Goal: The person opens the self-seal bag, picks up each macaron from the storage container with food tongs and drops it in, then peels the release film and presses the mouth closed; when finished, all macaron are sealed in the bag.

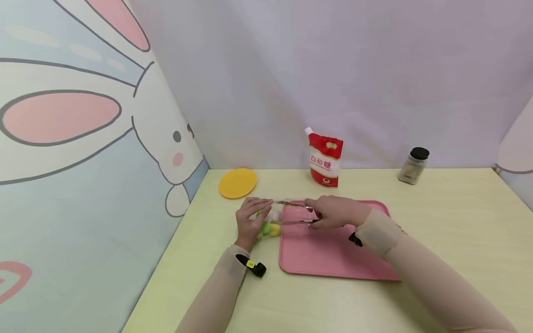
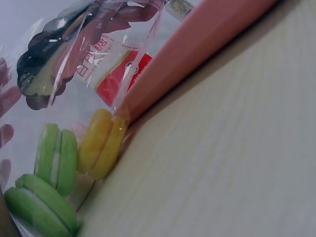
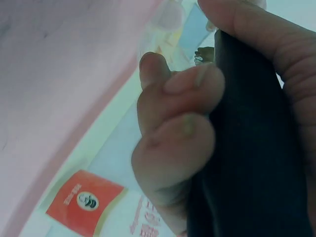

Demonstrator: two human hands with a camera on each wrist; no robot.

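A clear plastic bag point(image 2: 29, 118) stands just left of the pink tray. Low inside it lie green macarons point(image 2: 57, 158) and a yellow macaron point(image 2: 101, 145); a pale one point(image 1: 275, 215) shows in the head view. My left hand point(image 1: 250, 221) holds the bag at its upper side, thumb and fingers near the rim. My right hand point(image 1: 337, 212) grips metal tongs point(image 1: 291, 203) by their black handle point(image 3: 252, 138), above the tray. The tongs point left, arms spread apart, with a scalloped tip point(image 2: 42, 69) at the bag. Whether anything sits between the tips is unclear.
The pink tray point(image 1: 329, 254) lies under my right hand. Behind it stands a red and white sugar pouch point(image 1: 325, 162). A yellow plate point(image 1: 238, 183) is at the back left, a jar with a black lid point(image 1: 413, 166) at the back right. A wall borders the table's left side.
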